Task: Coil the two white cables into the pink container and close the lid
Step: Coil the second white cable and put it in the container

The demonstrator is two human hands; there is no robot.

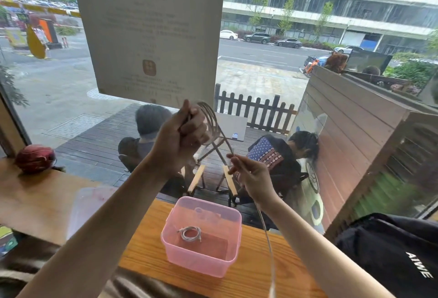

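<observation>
**Operator:** State the position of the work items.

**Technician:** One thin white cable wound into a small ring point(189, 233) lies on the floor of the translucent pink plastic container point(233, 217), which stands open on the orange wooden counter point(248, 283). The second thin white cable point(214, 120) is in the air above it. The left hand point(181, 135) is closed in a fist around several finished loops. The right hand point(248, 174) pinches the running strand between thumb and fingertips; the free tail hangs past the right forearm toward the counter edge.

**Operator:** Handling properties?

**Technician:** Judged light, limp and slightly springy: loops are likely to open if released. Grip the bundle where the turns cross, and feed the strand with a loose pinch so it slides. Avoid sharp bends near the plug end.

**Operator:** The lid?

**Technician:** A clear pinkish plastic lid point(87, 205) appears to lie left of the container, partly hidden by the left forearm.

**Operator:** Legible markings?

**Technician:** "AIWE" in white on the black garment point(403, 250) at right. The text on the paper notice point(147, 25) on the window is too blurred to read.
</observation>
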